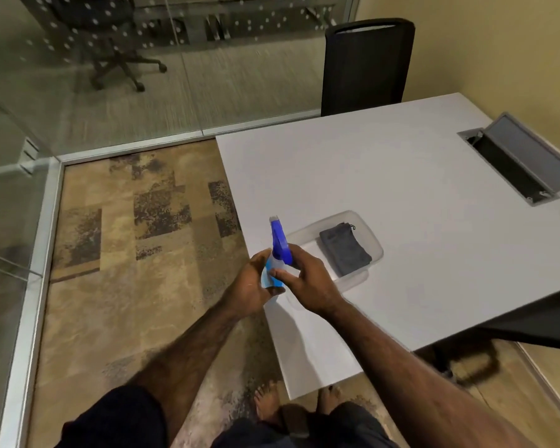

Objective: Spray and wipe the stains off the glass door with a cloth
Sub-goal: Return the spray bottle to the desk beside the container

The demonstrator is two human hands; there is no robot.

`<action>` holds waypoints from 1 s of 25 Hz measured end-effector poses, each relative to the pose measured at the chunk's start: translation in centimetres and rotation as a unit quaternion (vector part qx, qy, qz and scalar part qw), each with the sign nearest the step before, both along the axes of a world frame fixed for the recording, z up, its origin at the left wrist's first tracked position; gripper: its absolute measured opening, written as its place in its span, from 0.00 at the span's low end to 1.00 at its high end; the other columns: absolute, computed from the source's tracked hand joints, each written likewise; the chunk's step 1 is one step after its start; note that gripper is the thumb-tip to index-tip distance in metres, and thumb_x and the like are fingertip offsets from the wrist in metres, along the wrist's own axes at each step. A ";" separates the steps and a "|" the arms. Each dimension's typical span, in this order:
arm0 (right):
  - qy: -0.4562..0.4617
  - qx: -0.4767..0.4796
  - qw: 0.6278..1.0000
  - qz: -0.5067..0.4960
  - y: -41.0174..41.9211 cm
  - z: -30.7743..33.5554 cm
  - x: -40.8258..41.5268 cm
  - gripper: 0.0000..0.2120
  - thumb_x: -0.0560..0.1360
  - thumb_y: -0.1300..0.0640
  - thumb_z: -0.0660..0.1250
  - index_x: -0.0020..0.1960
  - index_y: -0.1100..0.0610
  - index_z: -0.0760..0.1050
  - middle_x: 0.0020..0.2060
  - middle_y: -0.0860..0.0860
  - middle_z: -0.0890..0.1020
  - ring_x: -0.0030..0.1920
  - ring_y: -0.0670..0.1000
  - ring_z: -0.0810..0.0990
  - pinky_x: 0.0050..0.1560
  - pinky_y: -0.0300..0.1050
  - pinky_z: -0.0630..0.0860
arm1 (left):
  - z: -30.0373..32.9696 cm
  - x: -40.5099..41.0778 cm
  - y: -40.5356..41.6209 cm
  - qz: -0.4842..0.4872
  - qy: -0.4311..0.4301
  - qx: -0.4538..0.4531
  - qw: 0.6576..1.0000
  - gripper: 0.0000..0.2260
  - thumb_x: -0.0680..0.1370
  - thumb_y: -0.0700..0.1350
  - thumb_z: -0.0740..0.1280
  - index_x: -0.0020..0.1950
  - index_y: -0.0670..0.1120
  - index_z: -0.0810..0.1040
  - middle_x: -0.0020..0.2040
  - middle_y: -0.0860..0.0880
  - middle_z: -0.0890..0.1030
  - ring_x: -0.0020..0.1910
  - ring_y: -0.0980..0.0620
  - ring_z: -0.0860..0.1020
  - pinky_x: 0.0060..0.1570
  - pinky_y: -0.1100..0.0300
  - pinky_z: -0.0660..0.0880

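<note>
We hold the spray bottle (pixel 277 253) in both hands at the bench's (pixel 417 253) near corner: left hand (pixel 251 286) wrapped round its body, right hand (pixel 304 279) at the neck. The cloth (pixel 345 248) lies folded in a clear tray (pixel 374 244). The glass door (pixel 10 189) stands to our left.

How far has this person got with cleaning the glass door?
Barely started. Both hands, left hand and right hand, hold the blue-topped spray bottle over the table edge. The grey cloth lies folded in the clear tray, untouched. Spraying and wiping the glass are still to come.
</note>
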State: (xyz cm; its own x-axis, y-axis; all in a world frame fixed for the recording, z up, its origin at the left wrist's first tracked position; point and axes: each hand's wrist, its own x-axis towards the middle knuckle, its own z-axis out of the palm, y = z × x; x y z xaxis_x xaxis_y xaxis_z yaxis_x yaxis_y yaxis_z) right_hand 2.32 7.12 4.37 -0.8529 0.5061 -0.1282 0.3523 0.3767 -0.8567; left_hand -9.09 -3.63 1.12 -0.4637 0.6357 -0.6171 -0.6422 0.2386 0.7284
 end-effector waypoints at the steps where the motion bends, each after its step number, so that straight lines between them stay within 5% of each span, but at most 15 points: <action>1: -0.004 0.000 1.000 0.003 0.2 -0.2 -0.4 0.23 0.83 0.50 0.72 0.76 0.56 0.76 0.69 0.53 0.84 0.63 0.51 0.81 0.68 0.48 0.78 | -0.2 -0.3 0.4 0.021 -0.014 0.002 1.000 0.18 0.88 0.53 0.58 0.73 0.46 0.76 0.66 0.43 0.82 0.60 0.45 0.83 0.62 0.41 0.79; 5: -0.004 0.008 1.000 0.014 1.4 -1.2 -1.8 0.24 0.83 0.50 0.73 0.76 0.55 0.76 0.69 0.52 0.84 0.63 0.51 0.81 0.69 0.49 0.79 | -0.9 -0.9 1.2 0.053 -0.025 0.015 0.998 0.23 0.87 0.52 0.61 0.80 0.44 0.70 0.76 0.39 0.74 0.62 0.45 0.82 0.59 0.43 0.82; 8: -0.007 0.012 0.999 0.035 2.7 -1.6 -2.7 0.26 0.82 0.49 0.74 0.77 0.55 0.75 0.70 0.52 0.83 0.65 0.52 0.82 0.69 0.46 0.78 | -1.7 -1.0 2.0 0.061 -0.052 0.023 0.997 0.19 0.87 0.44 0.64 0.78 0.43 0.69 0.73 0.42 0.76 0.54 0.56 0.84 0.52 0.62 0.83; 11: -0.009 0.007 0.999 0.039 3.2 -1.9 -2.9 0.27 0.81 0.47 0.75 0.77 0.54 0.75 0.72 0.51 0.83 0.67 0.52 0.82 0.69 0.46 0.78 | -2.2 -0.8 2.8 0.110 -0.080 0.042 0.990 0.16 0.89 0.45 0.58 0.77 0.44 0.71 0.77 0.38 0.73 0.56 0.49 0.84 0.50 0.50 0.85; 13: -0.005 0.012 0.999 0.050 3.7 -2.2 -2.9 0.28 0.81 0.45 0.74 0.77 0.53 0.75 0.72 0.50 0.83 0.68 0.51 0.81 0.71 0.49 0.79 | -1.8 -0.5 2.8 0.111 -0.044 0.030 0.992 0.18 0.89 0.45 0.59 0.79 0.44 0.68 0.77 0.38 0.72 0.59 0.48 0.81 0.52 0.49 0.82; 15: -0.006 0.010 0.998 0.068 4.1 -2.3 -2.8 0.28 0.81 0.44 0.74 0.78 0.52 0.75 0.73 0.48 0.82 0.69 0.50 0.80 0.73 0.51 0.78 | -2.2 -0.3 2.5 0.052 0.082 -0.021 0.995 0.24 0.86 0.46 0.65 0.81 0.45 0.65 0.76 0.43 0.73 0.64 0.50 0.79 0.57 0.56 0.82; 17: -0.012 0.003 0.996 0.087 4.7 -2.2 -2.6 0.32 0.80 0.43 0.75 0.80 0.50 0.72 0.75 0.48 0.80 0.71 0.49 0.79 0.74 0.52 0.78 | -3.3 0.2 1.4 -0.011 0.256 -0.087 0.963 0.41 0.76 0.58 0.77 0.84 0.49 0.62 0.79 0.49 0.71 0.75 0.48 0.74 0.71 0.48 0.78; 19: -0.023 0.000 0.995 0.094 5.4 -2.0 -2.1 0.38 0.77 0.40 0.77 0.81 0.49 0.70 0.77 0.47 0.77 0.72 0.48 0.77 0.73 0.49 0.77 | -6.3 0.2 0.1 -0.036 0.346 -0.164 0.923 0.50 0.69 0.70 0.76 0.84 0.54 0.59 0.83 0.50 0.67 0.80 0.45 0.69 0.76 0.37 0.73; 25: -0.032 0.001 0.995 0.097 8.9 -1.4 2.2 0.46 0.69 0.31 0.79 0.81 0.45 0.68 0.78 0.43 0.74 0.72 0.41 0.73 0.72 0.43 0.73 | -1.3 5.2 0.6 -0.028 0.477 -0.363 0.800 0.41 0.76 0.68 0.66 0.83 0.46 0.65 0.82 0.44 0.70 0.80 0.41 0.70 0.79 0.44 0.70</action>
State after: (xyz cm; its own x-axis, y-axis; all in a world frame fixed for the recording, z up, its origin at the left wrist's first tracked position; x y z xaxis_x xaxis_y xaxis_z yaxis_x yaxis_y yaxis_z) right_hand 4.50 16.05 2.93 -0.9244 0.3338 -0.1847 0.3270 0.4442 -0.8341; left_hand -3.86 -3.04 -0.22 -0.9270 0.3063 -0.2164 0.1490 0.8304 0.5368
